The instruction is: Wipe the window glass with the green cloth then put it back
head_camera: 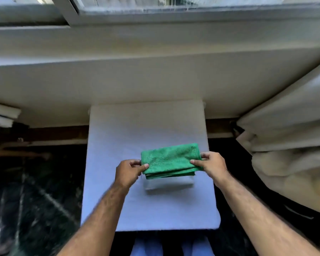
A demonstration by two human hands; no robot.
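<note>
A folded green cloth is held in the air over a small white table, pinched at its two short ends — the left hand grips the left edge between thumb and fingers, the right hand the right edge in the same way. The cloth lies roughly flat and level, several layers showing along its near edge. Directly beneath it, on the table, sits a pale, blurred rectangular shape that could be a shadow or a second folded item; the view does not settle which. Both bare forearms reach in from the bottom of the frame. The table stands against a white wall below a broad window sill, and at the very top the window frame and a strip of window glass are visible. A cream curtain hangs bunched at the right — dark marbled floor spreads on either side of the table.
</note>
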